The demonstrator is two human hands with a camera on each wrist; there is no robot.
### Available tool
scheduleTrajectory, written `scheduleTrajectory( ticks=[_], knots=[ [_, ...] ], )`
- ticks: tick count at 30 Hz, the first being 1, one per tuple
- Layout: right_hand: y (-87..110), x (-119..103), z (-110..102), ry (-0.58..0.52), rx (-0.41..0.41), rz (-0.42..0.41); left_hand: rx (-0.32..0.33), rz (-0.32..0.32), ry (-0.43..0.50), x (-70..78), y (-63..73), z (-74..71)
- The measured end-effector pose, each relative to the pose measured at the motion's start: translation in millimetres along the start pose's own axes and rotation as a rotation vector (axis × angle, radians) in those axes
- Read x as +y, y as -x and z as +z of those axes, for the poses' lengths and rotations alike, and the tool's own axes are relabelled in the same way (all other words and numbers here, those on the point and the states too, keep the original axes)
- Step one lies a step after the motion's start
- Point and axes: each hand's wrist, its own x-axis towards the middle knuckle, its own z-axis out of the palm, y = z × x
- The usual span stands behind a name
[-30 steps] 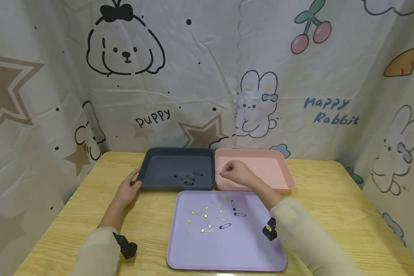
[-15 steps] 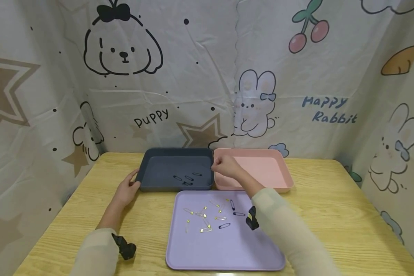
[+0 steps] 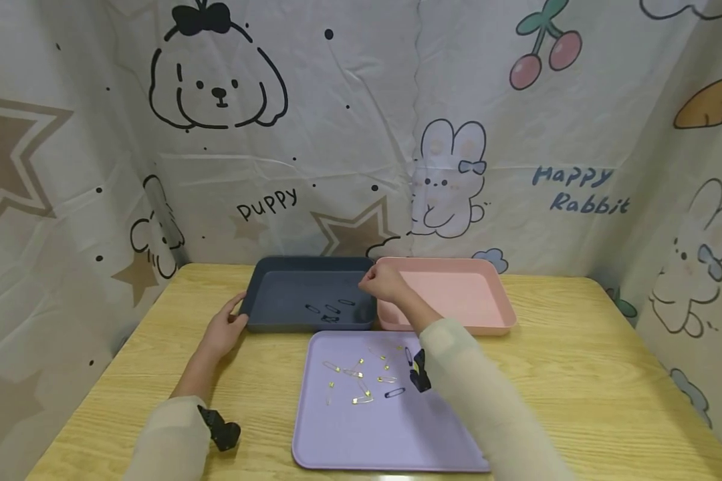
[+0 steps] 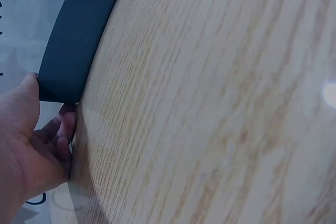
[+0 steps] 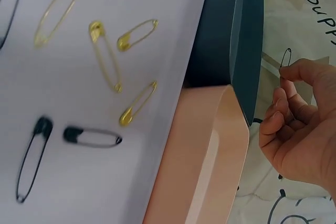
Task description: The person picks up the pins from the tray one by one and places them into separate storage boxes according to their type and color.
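My right hand (image 3: 385, 283) pinches a dark safety pin (image 5: 286, 56) between thumb and index finger, its loop standing up past the fingertips in the right wrist view. The hand is over the side where the dark blue tray (image 3: 283, 287) meets the pink tray (image 3: 457, 294). Several black safety pins (image 3: 333, 309) lie in the dark blue tray. At that tray's front left corner, my left hand (image 3: 219, 332) rests with thumb and fingers against the outer wall. Gold safety pins (image 5: 105, 56) and a few black safety pins (image 5: 92, 137) lie on the purple tray (image 3: 385, 441).
The three trays stand close together on a wooden table (image 3: 577, 374), the purple one in front. A printed cloth (image 3: 337, 133) hangs behind the table and along its sides. My right forearm crosses the purple tray's right part and hides some of it.
My right hand has moved left from over the pink tray to the dark blue tray's right edge, carrying the safety pin. The left hand stays at the tray corner.
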Motion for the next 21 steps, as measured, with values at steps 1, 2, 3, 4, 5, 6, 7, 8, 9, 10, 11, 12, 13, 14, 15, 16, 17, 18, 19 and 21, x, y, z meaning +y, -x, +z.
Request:
scheduleTrajectory(
  ticks=[1, 2, 3, 4, 5, 6, 7, 8, 9, 10, 11, 12, 13, 14, 15, 16, 17, 18, 19, 21],
  knots=[
    [-1.0, -1.6, 1.0, 0.005, 0.002, 0.009, 0.001, 0.0, -0.002, -0.4, -0.4, -0.1],
    [-2.1, -2.8, 2.2, 0.009, 0.002, 0.02, 0.002, -0.001, -0.004, -0.7, -0.6, -0.3],
    [-2.9, -4.4, 3.2, 0.01, 0.004, 0.032, 0.001, -0.001, -0.004, -1.0, -0.8, -0.4],
    [-4.2, -5.4, 4.5, 0.017, 0.008, 0.043, 0.0, -0.003, -0.002, -1.3, -1.0, -0.5],
    [-5.3, -6.5, 5.9, 0.019, 0.014, 0.057, -0.003, -0.006, -0.001, -1.6, -1.0, -0.6],
    [-6.3, -7.5, 7.2, 0.023, 0.019, 0.072, -0.005, -0.009, -0.001, -1.8, -0.9, -0.6],
    [-7.4, -8.2, 8.6, 0.03, 0.023, 0.086, -0.006, -0.013, -0.001, -2.0, -0.6, -0.6],
    [-8.5, -9.1, 10.0, 0.036, 0.025, 0.1, -0.007, -0.017, 0.0, -2.1, -0.3, -0.5],
    [-9.3, -10.1, 11.1, 0.039, 0.027, 0.114, -0.007, -0.02, 0.001, -2.2, 0.0, -0.5],
    [-10.2, -10.7, 12.4, 0.045, 0.03, 0.127, -0.005, -0.022, 0.0, -2.4, 0.4, -0.4],
    [-10.9, -11.1, 13.8, 0.051, 0.032, 0.139, -0.004, -0.023, 0.003, -2.5, 0.8, -0.2],
    [-11.5, -11.6, 15.0, 0.057, 0.032, 0.148, -0.004, -0.022, 0.005, -2.5, 1.1, 0.0],
    [-11.9, -11.8, 16.3, 0.059, 0.031, 0.158, -0.005, -0.021, 0.006, -2.6, 1.2, 0.2],
    [-12.2, -12.0, 17.6, 0.057, 0.032, 0.167, -0.005, -0.02, 0.008, -2.7, 1.2, 0.4],
    [-12.6, -11.8, 19.1, 0.058, 0.034, 0.174, -0.005, -0.019, 0.009, -2.8, 1.1, 0.6],
    [-13.1, -11.6, 20.6, 0.059, 0.035, 0.178, -0.007, -0.019, 0.014, -2.8, 0.9, 0.9],
    [-13.6, -11.1, 22.2, 0.059, 0.032, 0.181, -0.007, -0.02, 0.018, -2.9, 0.4, 1.1],
    [-14.0, -10.9, 23.8, 0.058, 0.028, 0.182, -0.005, -0.019, 0.017, -2.8, -0.2, 1.3],
    [-14.9, -9.8, 25.6, 0.063, 0.029, 0.182, -0.003, -0.018, 0.017, -3.0, -0.8, 1.4],
    [-16.5, -8.4, 28.9, 0.073, 0.037, 0.18, 0.001, -0.014, 0.016, -3.0, -2.0, 1.5]
  ],
)
